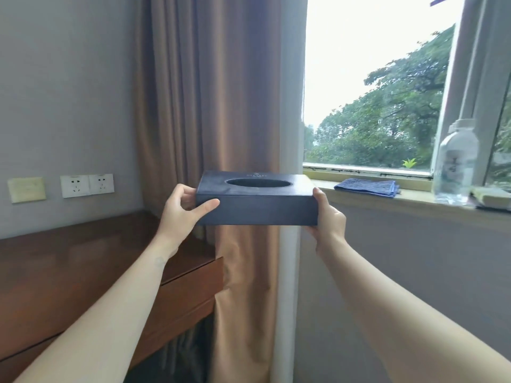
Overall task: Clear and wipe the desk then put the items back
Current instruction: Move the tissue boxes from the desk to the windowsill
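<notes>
A dark navy tissue box (257, 208) with an oval opening on top is held level in the air in front of the curtain, between the desk and the window sill. My left hand (184, 210) grips its left end, thumb on the front face. My right hand (329, 219) grips its right end. The brown wooden desk (83, 261) lies below and to the left. A folded blue cloth (367, 187) rests on the window sill (414, 199) to the right of the box.
A clear plastic water bottle (456, 161) stands on the sill at the right, beside a flat greenish item (492, 199). Brown curtains (210, 106) hang behind the box. Wall sockets (87, 185) sit above the desk.
</notes>
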A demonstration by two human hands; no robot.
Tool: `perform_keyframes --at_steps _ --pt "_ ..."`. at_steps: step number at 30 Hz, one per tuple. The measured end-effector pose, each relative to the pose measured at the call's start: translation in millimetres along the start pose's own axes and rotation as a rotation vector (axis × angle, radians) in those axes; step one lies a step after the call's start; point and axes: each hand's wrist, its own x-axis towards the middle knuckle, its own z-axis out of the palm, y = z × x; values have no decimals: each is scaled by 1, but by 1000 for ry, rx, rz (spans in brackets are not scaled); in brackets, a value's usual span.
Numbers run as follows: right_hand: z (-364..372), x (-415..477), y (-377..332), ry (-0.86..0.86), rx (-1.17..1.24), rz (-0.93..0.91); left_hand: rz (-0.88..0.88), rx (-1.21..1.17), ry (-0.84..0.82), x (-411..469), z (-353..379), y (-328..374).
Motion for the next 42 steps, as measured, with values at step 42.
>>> perform_keyframes --at_steps 42 --pt "-407 15 -349 782 -165 -622 337 -583 -867 -18 495 296"
